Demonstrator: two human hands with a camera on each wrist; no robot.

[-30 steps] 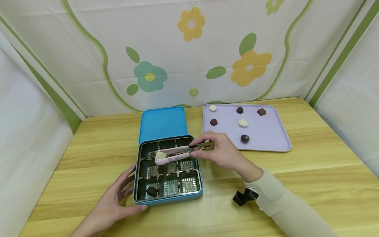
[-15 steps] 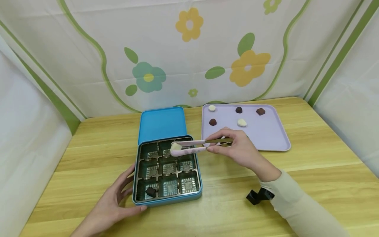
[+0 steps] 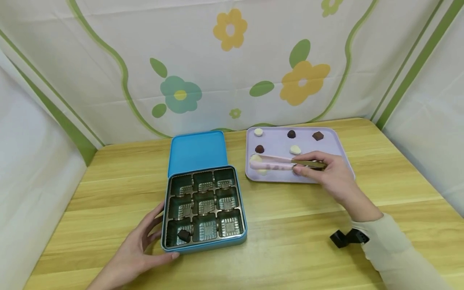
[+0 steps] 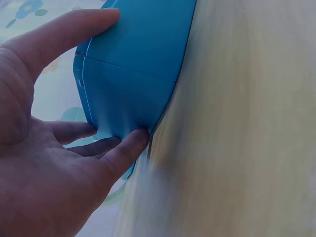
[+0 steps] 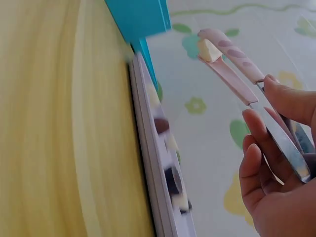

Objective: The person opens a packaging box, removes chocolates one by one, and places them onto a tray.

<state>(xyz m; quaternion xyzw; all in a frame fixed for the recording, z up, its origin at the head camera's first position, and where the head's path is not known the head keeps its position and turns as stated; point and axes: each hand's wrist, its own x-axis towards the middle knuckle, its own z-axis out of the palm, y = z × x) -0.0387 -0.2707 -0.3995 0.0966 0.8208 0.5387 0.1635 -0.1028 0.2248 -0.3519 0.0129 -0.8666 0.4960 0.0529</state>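
Observation:
My left hand (image 3: 132,249) holds the near left corner of a blue tin (image 3: 217,243), thumb on the front side and fingers against the left side (image 4: 123,94). A dark chocolate (image 3: 184,235) lies in the tin's front left compartment. With thumb and fingers, my right hand (image 3: 335,177) pinches pink-tipped metal tongs (image 3: 273,166) over the left part of a lilac tray (image 3: 335,149). Between the tong tips is a cream-coloured chocolate (image 5: 209,51), raised above the tray. Another pale piece (image 3: 262,172) shows just below the tips.
White chocolates (image 3: 258,132) and brown ones, among them a round one (image 3: 259,149), a dark one (image 3: 291,134) and an angular one (image 3: 317,136), sit on the tray. Behind the tin lies its blue lid (image 3: 197,149). A flowered cloth (image 3: 217,80) hangs behind the wooden table (image 3: 282,249).
My right hand has carried the tongs and the cream-coloured chocolate rightward, from above the tin to above the tray. My left hand has stayed at the tin's corner.

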